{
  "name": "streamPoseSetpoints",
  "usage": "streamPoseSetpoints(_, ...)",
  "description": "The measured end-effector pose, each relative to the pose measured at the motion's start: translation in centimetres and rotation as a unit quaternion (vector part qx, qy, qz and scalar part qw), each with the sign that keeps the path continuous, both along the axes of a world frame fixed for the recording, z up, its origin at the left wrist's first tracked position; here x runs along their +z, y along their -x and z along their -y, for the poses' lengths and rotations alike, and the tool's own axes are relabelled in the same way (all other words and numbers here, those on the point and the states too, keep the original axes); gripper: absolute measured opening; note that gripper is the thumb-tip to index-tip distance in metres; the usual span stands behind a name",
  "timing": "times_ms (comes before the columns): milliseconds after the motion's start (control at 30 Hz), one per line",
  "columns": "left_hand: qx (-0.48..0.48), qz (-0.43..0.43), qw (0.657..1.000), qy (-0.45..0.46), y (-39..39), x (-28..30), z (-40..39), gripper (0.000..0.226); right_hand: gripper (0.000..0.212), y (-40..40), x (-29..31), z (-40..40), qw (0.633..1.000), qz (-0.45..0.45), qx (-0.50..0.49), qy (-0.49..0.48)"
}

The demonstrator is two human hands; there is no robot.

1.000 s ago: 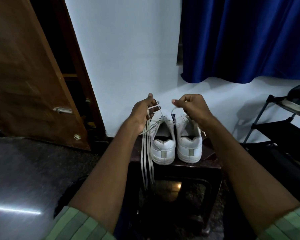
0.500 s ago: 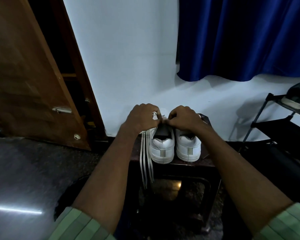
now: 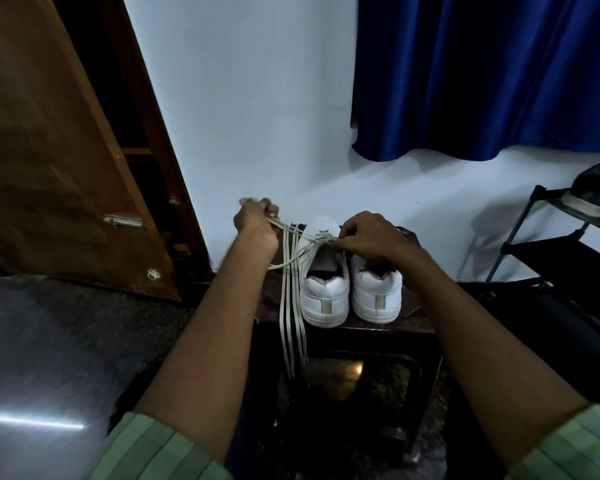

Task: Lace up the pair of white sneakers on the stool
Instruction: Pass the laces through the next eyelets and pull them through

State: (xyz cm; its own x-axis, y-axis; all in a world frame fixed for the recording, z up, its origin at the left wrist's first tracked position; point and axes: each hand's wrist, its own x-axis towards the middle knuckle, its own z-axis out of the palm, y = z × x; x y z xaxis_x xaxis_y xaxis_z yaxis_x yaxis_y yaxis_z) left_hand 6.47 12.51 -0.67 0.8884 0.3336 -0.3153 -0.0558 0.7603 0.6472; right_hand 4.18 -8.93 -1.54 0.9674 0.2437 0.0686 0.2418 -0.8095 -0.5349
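you have the two white sneakers side by side on the dark stool (image 3: 413,330), heels toward you and toes toward the white wall (image 3: 243,98). the left sneaker (image 3: 324,296) stands just beside the right sneaker (image 3: 378,299), the two nearly touching. your left hand (image 3: 255,221) is raised to the left of the shoes with its fingers curled tight round a white lace (image 3: 293,233) that runs across from the front of the left sneaker up into your grip. your right hand (image 3: 369,233) sits low over the front of the shoes, fingers bent and pinching the same lace where it meets the eyelets of the left sneaker; exactly which eyelet it goes through is too small to tell. several loose lace strands (image 3: 293,327) lie along the left side of the left sneaker and hang down over the near edge of the stool. both your forearms are bare, with green striped sleeves (image 3: 160,452) pushed up at the bottom of the view. to the left a brown wooden door (image 3: 49,168) stands ajar, a blue curtain (image 3: 482,71) hangs at the upper right, and a black rack (image 3: 568,251) stands at the far right with a cap-like item (image 3: 594,192) on its top shelf.
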Motion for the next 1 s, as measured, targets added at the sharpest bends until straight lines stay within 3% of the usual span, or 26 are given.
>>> streamPoseSetpoints(67,0.007,-0.064,0.998,-0.017,-0.1,-0.8,-0.7,0.033,0.018,0.0,-0.1,-0.1,1.0,0.006,-0.007,0.005)
streamPoseSetpoints(100,-0.009,-0.079,0.994,-0.078,0.2,-1.0,-0.9,0.032,0.017,0.0,-0.1,-0.1,1.0,0.008,-0.01,0.007)
streamPoseSetpoints(133,-0.039,-0.073,0.981,-0.177,0.5,-0.9,-1.1,0.03,0.017,-0.1,-0.1,-0.2,1.0,0.01,-0.012,0.008)
streamPoseSetpoints(167,-0.085,-0.045,0.945,-0.312,0.8,-0.9,-1.1,0.027,0.017,-0.1,-0.1,-0.3,1.0,0.011,-0.012,0.008)
streamPoseSetpoints(200,-0.138,-0.002,0.877,-0.46,0.9,-1.0,-1.0,0.027,0.016,-0.1,-0.1,-0.3,1.0,0.011,-0.012,0.006)
streamPoseSetpoints(267,-0.225,0.065,0.678,-0.697,1.3,-1.4,-0.4,0.027,0.015,-0.1,-0.1,-0.5,1.0,0.017,-0.011,0.004)
streamPoseSetpoints(300,-0.234,0.072,0.591,-0.768,1.4,-1.6,0.1,0.028,0.016,-0.1,0.0,-0.5,1.0,0.021,-0.012,0.004)
streamPoseSetpoints(333,-0.23,0.074,0.545,-0.803,1.3,-1.9,0.4,0.029,0.017,-0.1,0.0,-0.5,1.0,0.022,-0.014,0.004)
streamPoseSetpoints(367,-0.225,0.073,0.533,-0.813,1.4,-1.9,0.6,0.029,0.018,-0.1,0.0,-0.5,1.0,0.024,-0.015,0.002)
streamPoseSetpoints(433,-0.21,0.089,0.535,-0.814,1.6,-1.8,0.7,0.027,0.018,0.0,-0.1,-0.4,1.0,0.022,-0.014,-0.005)
streamPoseSetpoints(533,-0.195,0.104,0.507,-0.833,1.3,-1.7,0.6,0.029,0.018,0.2,-0.2,-0.3,1.0,0.019,-0.011,-0.011)
streamPoseSetpoints(567,-0.2,0.104,0.523,-0.822,1.5,-1.6,0.8,0.031,0.017,0.1,-0.2,-0.3,1.0,0.019,-0.011,-0.009)
streamPoseSetpoints(600,-0.206,0.101,0.574,-0.786,1.7,-1.4,1.2,0.034,0.016,0.0,-0.3,-0.3,1.0,0.021,-0.013,-0.007)
streamPoseSetpoints(633,-0.207,0.084,0.67,-0.708,2.0,-1.1,1.8,0.034,0.014,-0.1,-0.4,-0.3,0.999,0.027,-0.017,-0.004)
streamPoseSetpoints(667,-0.183,0.054,0.796,-0.574,2.2,-0.5,2.3,0.031,0.012,-0.2,-0.5,-0.4,0.999,0.037,-0.021,-0.002)
streamPoseSetpoints(700,-0.134,0.014,0.901,-0.411,2.3,0.1,2.6,0.029,0.012,-0.1,-0.5,-0.5,0.998,0.052,-0.025,-0.001)
streamPoseSetpoints(733,-0.067,-0.03,0.96,-0.269,2.1,0.3,2.4,0.03,0.015,0.0,-0.6,-0.6,0.997,0.068,-0.026,-0.004)
streamPoseSetpoints(767,-0.014,-0.062,0.982,-0.18,1.8,0.0,1.9,0.033,0.019,0.2,-0.6,-0.8,0.996,0.086,-0.02,-0.006)
streamPoseSetpoints(800,0.012,-0.09,0.984,-0.153,1.5,-0.3,1.5,0.033,0.023,0.4,-0.6,-1.1,0.994,0.106,-0.007,0.001)
streamPoseSetpoints(867,-0.005,-0.144,0.954,-0.261,1.6,-0.3,0.9,0.017,0.027,0.7,-0.7,-1.8,0.988,0.149,0.021,0.039)
streamPoseSetpoints(900,-0.046,-0.167,0.917,-0.359,1.6,-0.7,0.7,0.043,0.025,0.8,-0.7,-2.1,0.984,0.165,0.027,0.064)
streamPoseSetpoints(967,-0.116,-0.234,0.776,-0.574,1.6,-0.9,0.4,0.1,0.019,0.8,-0.8,-2.5,0.977,0.183,0.023,0.104)
streamPoseSetpoints(1000,-0.133,-0.228,0.696,-0.668,1.8,-0.7,0.8,0.113,0.017,0.7,-0.9,-2.6,0.976,0.185,0.019,0.113)
